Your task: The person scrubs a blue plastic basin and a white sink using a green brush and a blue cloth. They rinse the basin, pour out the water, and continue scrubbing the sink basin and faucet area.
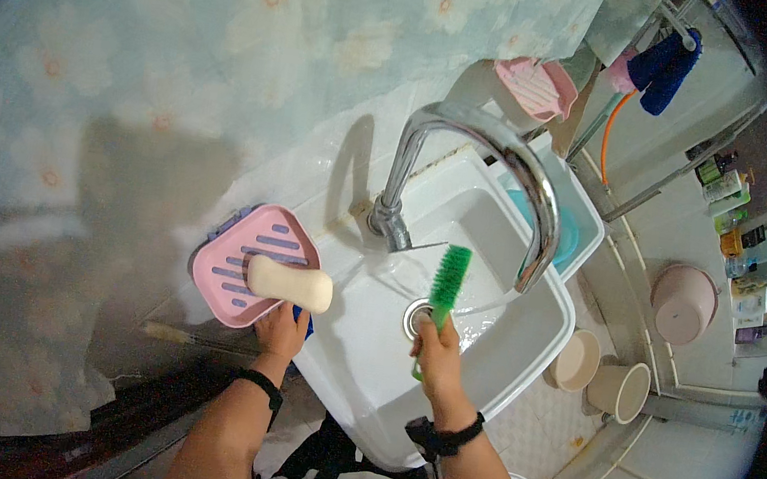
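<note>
My right hand (442, 361) grips a green-handled scrubbing brush (450, 276) over the white sink basin (369, 360). Its bristled head points away from me, above and beyond the drain (415, 314). On the left, my left hand (282, 333) is at the near edge of a pink soap dish (215, 275) with purple slots. A cream bar of soap (289, 284) lies across the dish and juts past its right edge, just over my left fingertips. Something blue (302, 321) shows beside those fingers. The soap hides part of the grip, so whether the fingers hold anything is unclear.
A curved chrome faucet (455, 120) arches over the basin. Behind it, a second pink dish (535, 87) hangs on the wall. To the right are a white tub (592, 226), a beige basin (575, 360) and a bucket (618, 390). Bottles (731, 243) line the far right.
</note>
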`<state>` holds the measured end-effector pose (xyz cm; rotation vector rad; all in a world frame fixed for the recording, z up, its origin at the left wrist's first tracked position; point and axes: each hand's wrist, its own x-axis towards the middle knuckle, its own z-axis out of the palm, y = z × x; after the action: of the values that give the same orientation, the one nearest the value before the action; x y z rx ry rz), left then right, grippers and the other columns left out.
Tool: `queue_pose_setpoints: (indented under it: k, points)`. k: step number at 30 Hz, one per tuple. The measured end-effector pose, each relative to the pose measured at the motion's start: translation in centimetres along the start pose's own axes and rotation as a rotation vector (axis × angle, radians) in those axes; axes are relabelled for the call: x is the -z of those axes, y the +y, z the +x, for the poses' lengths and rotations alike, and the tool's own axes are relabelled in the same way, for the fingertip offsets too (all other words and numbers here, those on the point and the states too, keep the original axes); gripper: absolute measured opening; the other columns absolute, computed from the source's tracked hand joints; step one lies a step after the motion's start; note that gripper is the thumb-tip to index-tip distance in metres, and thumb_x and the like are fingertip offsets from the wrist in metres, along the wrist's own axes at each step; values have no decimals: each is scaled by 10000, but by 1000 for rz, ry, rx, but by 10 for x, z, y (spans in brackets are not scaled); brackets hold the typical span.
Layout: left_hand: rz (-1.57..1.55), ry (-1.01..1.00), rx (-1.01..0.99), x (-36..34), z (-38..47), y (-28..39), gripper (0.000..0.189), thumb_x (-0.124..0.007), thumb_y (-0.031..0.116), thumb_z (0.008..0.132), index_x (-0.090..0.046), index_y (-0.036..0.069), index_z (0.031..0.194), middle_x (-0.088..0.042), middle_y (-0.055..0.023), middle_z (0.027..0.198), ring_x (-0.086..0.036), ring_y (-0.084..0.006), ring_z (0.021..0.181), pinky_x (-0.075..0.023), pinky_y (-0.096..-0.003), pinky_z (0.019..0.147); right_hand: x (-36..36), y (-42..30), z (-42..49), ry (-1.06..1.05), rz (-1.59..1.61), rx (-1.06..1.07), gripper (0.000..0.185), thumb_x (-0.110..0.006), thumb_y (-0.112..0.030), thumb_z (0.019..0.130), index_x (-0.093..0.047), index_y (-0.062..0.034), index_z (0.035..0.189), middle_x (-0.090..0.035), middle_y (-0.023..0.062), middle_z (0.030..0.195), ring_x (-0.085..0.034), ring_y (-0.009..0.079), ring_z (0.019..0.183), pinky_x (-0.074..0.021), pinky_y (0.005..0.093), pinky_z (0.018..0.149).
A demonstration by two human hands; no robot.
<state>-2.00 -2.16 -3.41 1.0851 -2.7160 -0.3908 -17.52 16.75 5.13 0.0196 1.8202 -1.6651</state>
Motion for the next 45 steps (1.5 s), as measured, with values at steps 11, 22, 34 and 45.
queue_pose_setpoints:
  k: [11, 22, 34, 45]
  points:
    - [-118, -147, 98, 18, 3, 11, 443, -565, 344, 807, -531, 38, 1127, -530, -200, 1118, -483, -377, 1047, -356, -503, 873, -40, -13, 79, 41, 41, 40, 228, -461, -112, 879, -436, -55, 1098, -428, -9, 596, -407, 88, 479, -373, 242, 436]
    - [-97, -90, 32, 3, 0, 0, 453, -567, 329, 802, -522, 27, 1136, -530, -206, 1099, -470, -381, 1056, -346, -518, 861, 20, 92, 24, -217, -844, -60, 612, -412, -410, 865, -304, -48, 1346, -514, 259, 1171, -493, 406, 1076, -377, 427, 916]
    - [-34, 50, -63, -6, 0, -3, 341, -614, 277, 781, -604, 65, 1049, -583, -174, 1038, -510, -385, 978, -373, -469, 854, 25, 147, 101, 9, -1131, -239, 587, -452, -299, 875, -197, -202, 1395, -623, 180, 967, -606, 349, 864, -479, 454, 715]
    - [-103, 137, -120, -14, -2, -9, 316, -623, 240, 779, -588, 102, 1061, -590, -133, 960, -531, -343, 907, -395, -438, 811, 39, 174, 90, -222, -1278, -97, 582, -428, -292, 903, -150, -227, 1410, -631, 168, 961, -615, 327, 864, -485, 429, 725]
